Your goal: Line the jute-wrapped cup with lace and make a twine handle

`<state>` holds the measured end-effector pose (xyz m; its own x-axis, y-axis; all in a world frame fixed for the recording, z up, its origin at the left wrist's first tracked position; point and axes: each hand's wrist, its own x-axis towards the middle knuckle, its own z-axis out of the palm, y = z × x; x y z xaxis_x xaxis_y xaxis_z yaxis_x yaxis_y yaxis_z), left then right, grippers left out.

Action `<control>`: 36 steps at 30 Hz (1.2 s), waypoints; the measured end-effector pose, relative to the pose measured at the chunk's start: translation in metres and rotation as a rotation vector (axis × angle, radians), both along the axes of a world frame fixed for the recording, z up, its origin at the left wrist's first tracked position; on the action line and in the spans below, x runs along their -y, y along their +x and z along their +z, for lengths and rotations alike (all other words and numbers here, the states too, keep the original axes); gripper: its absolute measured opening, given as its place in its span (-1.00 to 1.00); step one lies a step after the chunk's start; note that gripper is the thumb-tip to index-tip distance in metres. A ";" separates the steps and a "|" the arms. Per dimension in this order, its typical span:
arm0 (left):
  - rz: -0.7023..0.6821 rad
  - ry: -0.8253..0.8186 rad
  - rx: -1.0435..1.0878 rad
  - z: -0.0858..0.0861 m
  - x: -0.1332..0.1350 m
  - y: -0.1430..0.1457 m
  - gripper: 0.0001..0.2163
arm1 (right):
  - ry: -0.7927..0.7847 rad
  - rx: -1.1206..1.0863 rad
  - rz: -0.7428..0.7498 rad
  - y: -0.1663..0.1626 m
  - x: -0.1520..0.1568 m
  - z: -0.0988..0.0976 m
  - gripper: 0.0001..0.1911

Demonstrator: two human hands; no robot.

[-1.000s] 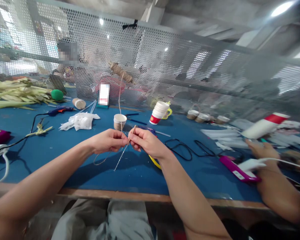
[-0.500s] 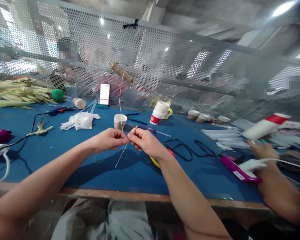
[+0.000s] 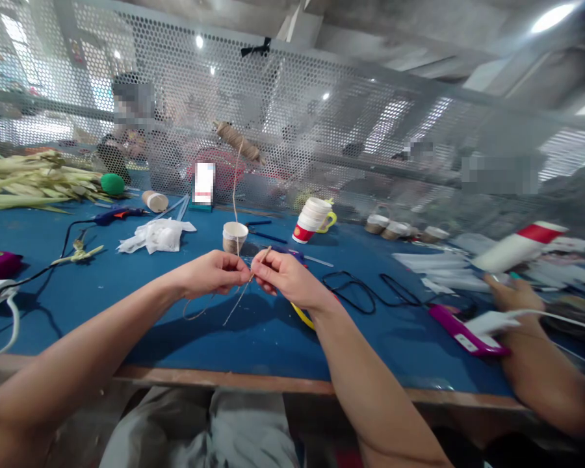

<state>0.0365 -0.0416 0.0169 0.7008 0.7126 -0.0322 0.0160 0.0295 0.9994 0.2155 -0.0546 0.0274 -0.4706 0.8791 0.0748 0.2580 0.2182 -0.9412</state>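
Note:
My left hand pinches thin brown twine between thumb and fingertips, just above the table. Almost touching it, my right hand is closed in a pinch on the same twine, and a short tan end pokes up past its fingers. A loose strand dangles below the fingertips. Twine also runs down from a spool fixed on the mesh screen. Right behind my hands stands a paper cup with a brown covering around its lower part. My fingers hide the exact join of the strands.
Stacked paper cups and pliers lie behind my hands. A glue gun and crumpled white material are on the left. Yellow-handled scissors lie partly under my right forearm. At far right a co-worker's hand holds a white-and-red cup stack.
My right hand has shifted very slightly, and the tan end in its fingers leans further right and upward. My left hand keeps its place. The cup and spool have not moved.

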 end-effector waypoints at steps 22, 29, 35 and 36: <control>-0.006 -0.037 0.014 -0.001 0.000 -0.001 -0.78 | -0.054 0.002 -0.004 -0.001 0.000 0.001 -0.70; -0.038 -0.059 0.022 0.000 0.000 -0.001 -0.76 | -0.063 -0.014 0.022 0.000 0.001 0.003 -0.68; 0.079 0.086 -0.041 -0.004 -0.001 0.001 -0.76 | 0.043 0.059 -0.092 -0.005 0.001 -0.001 -0.67; 0.101 0.103 -0.057 -0.004 -0.001 0.002 -0.76 | 0.056 0.078 -0.111 -0.006 0.001 -0.001 -0.67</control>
